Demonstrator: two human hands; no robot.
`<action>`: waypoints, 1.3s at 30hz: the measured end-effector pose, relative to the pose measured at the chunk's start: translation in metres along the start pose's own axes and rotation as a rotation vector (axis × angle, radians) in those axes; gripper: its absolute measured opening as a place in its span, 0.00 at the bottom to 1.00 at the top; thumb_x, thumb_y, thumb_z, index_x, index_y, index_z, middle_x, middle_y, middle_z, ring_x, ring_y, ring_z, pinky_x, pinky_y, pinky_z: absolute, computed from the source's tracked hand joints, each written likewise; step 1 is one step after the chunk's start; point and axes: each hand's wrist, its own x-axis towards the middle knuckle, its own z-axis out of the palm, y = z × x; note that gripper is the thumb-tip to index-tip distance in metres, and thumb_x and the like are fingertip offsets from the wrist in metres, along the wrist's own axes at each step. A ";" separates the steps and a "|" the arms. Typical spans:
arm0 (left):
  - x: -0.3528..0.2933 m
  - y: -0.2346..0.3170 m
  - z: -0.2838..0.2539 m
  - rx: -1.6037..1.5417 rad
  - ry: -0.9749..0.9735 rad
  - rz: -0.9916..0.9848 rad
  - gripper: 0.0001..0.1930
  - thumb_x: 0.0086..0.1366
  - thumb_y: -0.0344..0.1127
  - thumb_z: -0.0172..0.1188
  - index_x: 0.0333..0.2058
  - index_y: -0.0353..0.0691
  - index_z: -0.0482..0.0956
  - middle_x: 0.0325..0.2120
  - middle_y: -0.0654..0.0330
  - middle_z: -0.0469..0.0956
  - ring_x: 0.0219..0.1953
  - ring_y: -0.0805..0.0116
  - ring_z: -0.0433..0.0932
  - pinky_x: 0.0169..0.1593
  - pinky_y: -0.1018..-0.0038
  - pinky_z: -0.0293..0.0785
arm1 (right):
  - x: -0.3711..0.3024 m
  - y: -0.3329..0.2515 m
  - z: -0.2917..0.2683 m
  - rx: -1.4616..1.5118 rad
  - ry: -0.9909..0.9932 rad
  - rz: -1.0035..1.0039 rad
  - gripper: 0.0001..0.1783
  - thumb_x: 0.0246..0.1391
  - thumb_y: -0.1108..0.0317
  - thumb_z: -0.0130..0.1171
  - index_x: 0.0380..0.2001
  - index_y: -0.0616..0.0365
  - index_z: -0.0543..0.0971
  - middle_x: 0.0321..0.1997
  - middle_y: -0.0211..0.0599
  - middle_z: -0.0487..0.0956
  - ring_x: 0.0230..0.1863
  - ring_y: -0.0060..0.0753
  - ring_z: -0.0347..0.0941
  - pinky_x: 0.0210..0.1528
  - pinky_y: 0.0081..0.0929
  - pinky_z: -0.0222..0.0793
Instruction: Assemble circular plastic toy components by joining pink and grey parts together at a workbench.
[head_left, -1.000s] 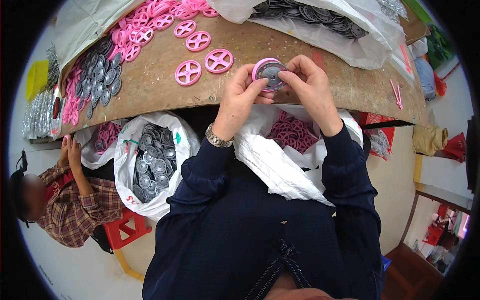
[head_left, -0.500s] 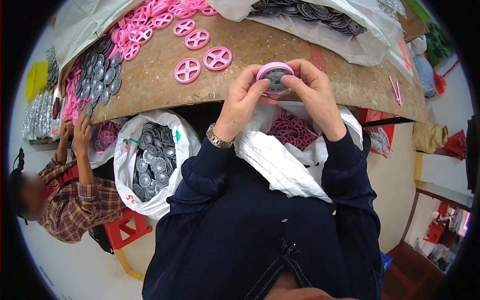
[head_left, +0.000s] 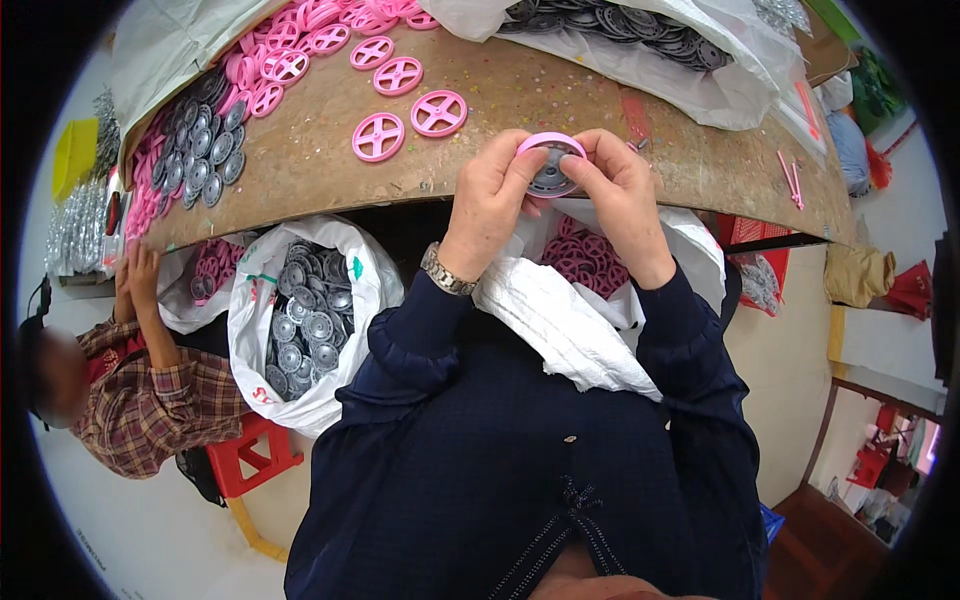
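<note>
Both my hands grip one toy wheel above the table's front edge, a pink ring with a grey disc (head_left: 550, 178) set inside it. My left hand (head_left: 485, 205) holds its left side, thumb pressed on the disc. On the other side my right hand (head_left: 622, 200) grips the rim, its thumb also on the disc's face. Fingers behind the wheel are mostly hidden. Just beyond lie several loose pink spoked wheels (head_left: 438, 113) on the table. Below my hands, an open white sack (head_left: 560, 315) holds pink wheels (head_left: 583, 262).
A white sack (head_left: 375, 265) of grey discs (head_left: 307, 320) stands left of me. Pink rings (head_left: 290, 66) and grey discs (head_left: 200, 145) are heaped on the table's (head_left: 540, 90) left. More dark discs (head_left: 625, 35) lie on white sheeting. A co-worker (head_left: 150, 400) sits at left.
My thumbs have shifted on the disc, and the disc now shows lower within the pink ring. The co-worker's hands have moved down, closer together.
</note>
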 end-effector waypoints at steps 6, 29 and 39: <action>-0.005 0.001 -0.001 -0.079 -0.082 -0.064 0.19 0.65 0.29 0.59 0.54 0.37 0.68 0.39 0.59 0.76 0.27 0.76 0.79 0.30 0.79 0.78 | 0.002 -0.004 0.001 0.076 -0.017 0.046 0.07 0.61 0.73 0.57 0.41 0.63 0.76 0.35 0.26 0.79 0.37 0.14 0.73 0.41 0.16 0.69; -0.054 0.022 0.005 0.193 -0.079 0.040 0.27 0.63 0.26 0.58 0.61 0.39 0.65 0.34 0.61 0.77 0.25 0.77 0.76 0.27 0.80 0.75 | -0.049 -0.013 0.010 0.012 -0.109 -0.054 0.13 0.56 0.77 0.58 0.46 0.65 0.75 0.40 0.30 0.79 0.40 0.18 0.74 0.44 0.18 0.72; -0.021 0.021 -0.042 1.100 0.115 0.559 0.25 0.59 0.39 0.65 0.53 0.36 0.73 0.46 0.47 0.74 0.50 0.46 0.71 0.54 0.59 0.68 | -0.060 -0.007 -0.061 -0.731 -0.462 0.121 0.20 0.53 0.74 0.59 0.51 0.63 0.75 0.42 0.36 0.80 0.45 0.25 0.77 0.46 0.24 0.73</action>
